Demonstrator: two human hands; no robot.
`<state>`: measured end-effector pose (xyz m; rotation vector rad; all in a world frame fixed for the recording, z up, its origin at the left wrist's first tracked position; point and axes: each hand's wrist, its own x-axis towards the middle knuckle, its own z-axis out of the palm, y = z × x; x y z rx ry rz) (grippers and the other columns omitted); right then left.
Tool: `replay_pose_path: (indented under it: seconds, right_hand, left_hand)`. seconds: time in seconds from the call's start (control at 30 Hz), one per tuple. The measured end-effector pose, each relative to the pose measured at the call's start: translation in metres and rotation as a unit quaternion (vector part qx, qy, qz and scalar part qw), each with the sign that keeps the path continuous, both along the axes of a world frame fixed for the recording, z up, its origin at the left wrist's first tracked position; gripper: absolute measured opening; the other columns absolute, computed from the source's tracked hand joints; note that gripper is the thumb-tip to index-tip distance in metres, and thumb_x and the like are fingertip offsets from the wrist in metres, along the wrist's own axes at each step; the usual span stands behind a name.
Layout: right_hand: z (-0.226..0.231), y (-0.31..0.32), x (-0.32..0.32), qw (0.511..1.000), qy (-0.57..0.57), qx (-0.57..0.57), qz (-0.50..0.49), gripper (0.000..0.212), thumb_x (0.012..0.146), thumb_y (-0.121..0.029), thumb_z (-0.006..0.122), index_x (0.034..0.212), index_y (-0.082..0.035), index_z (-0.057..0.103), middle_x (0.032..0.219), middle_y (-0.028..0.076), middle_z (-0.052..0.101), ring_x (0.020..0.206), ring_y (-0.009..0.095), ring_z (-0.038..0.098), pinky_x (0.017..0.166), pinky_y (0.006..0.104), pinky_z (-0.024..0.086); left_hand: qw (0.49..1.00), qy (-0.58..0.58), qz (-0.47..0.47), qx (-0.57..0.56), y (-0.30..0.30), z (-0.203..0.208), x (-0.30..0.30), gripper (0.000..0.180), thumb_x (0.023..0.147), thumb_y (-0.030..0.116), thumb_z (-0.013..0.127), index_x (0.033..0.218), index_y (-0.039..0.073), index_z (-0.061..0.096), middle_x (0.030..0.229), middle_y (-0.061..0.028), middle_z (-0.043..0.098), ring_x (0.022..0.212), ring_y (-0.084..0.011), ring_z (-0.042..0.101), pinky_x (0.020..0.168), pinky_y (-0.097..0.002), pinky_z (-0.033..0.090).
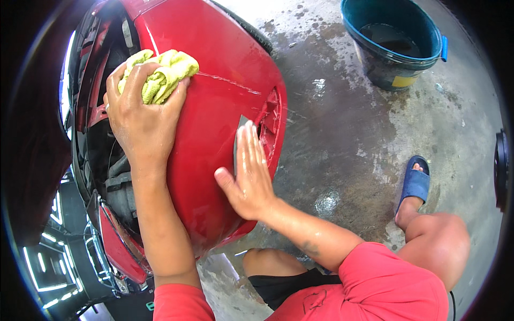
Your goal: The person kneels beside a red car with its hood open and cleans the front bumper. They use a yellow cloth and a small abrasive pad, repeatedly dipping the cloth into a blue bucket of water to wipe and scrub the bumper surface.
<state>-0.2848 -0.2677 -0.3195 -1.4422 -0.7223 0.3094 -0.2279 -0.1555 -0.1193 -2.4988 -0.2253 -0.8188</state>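
Observation:
Bunched in my left hand [140, 115] is a yellow-green cloth [174, 69], which rests on the upper part of a wet red car body panel [206, 128]. My fingers curl over the cloth. Lower on the panel, my right hand [250, 176] presses a dark grey sheet, apparently sandpaper [243, 120], against the surface. Its fingers lie straight and together, with the thumb apart, and cover most of the sheet. Just beyond the fingertips is a recessed opening [271, 115] in the panel. Water and a pale streak show on the paint.
A dark bucket [369, 53] with a blue rim and murky water stands on the wet concrete floor [332, 144] at the far right. The open engine bay [115, 176] lies left of the panel. My foot in a blue slide sandal [416, 183] is planted at right.

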Motion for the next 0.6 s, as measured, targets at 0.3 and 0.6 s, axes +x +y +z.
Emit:
replay_pose_path:
  seconds: [0.3, 0.6]
  right_hand:
    - [-0.030, 0.071, 0.094, 0.996, 0.018, 0.046, -0.076, 0.093, 0.110, -0.061, 0.036, 0.162, 0.015, 0.021, 0.169, 0.040, 0.021, 0.161, 0.050, 0.019, 0.132, 0.0540, 0.013]
    - [-0.012, 0.008, -0.065, 0.988, -0.139, 0.055, -0.030, 0.108, 0.102, -0.068, 0.046, 0.159, 0.021, 0.022, 0.168, 0.045, 0.014, 0.160, 0.058, 0.009, 0.126, 0.0713, 0.005]
  left_hand:
    - [0.985, -0.064, -0.135, -0.083, 0.025, 0.002, 0.001, 0.034, 0.069, 0.020, 0.094, 0.090, 0.006, 0.071, 0.100, -0.0091, 0.073, 0.095, -0.0280, 0.068, 0.087, -0.0403, 0.055]
    - [0.957, -0.124, -0.144, -0.218, 0.033, 0.001, -0.006, 0.040, 0.069, 0.019, 0.097, 0.092, 0.002, 0.069, 0.100, -0.0097, 0.070, 0.091, -0.0218, 0.070, 0.084, -0.0358, 0.056]
